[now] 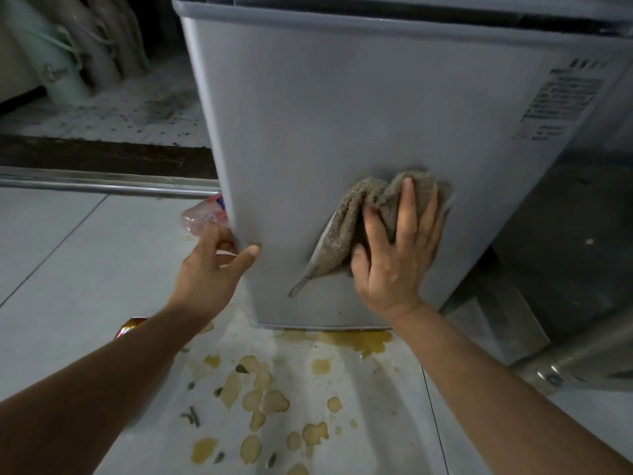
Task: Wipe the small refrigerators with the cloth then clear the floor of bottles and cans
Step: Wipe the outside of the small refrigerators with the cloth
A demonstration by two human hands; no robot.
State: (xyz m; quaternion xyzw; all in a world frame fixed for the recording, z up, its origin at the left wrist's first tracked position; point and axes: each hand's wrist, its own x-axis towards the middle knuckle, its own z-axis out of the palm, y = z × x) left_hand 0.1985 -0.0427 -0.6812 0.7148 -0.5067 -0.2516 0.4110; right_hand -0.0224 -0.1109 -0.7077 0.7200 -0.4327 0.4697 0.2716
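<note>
A small grey refrigerator [325, 114] fills the upper middle of the head view, its side panel facing me. My right hand [397, 255] presses a crumpled brown cloth [356, 214] flat against the lower part of that panel, fingers spread and straight. My left hand [212, 265] grips the panel's left edge near the bottom, thumb on the front and fingers curled behind. A clear plastic bottle [205, 217] with a pink label lies on the floor just behind that edge. A red and gold can [132, 325] peeks out from behind my left forearm.
Yellowish spill patches and green scraps [260, 402] cover the tiled floor below the refrigerator. A metal door rail [102, 186] crosses the left. Pale green containers [54, 63] stand at the back left. A second appliance with a metal pipe [575, 361] is at the right.
</note>
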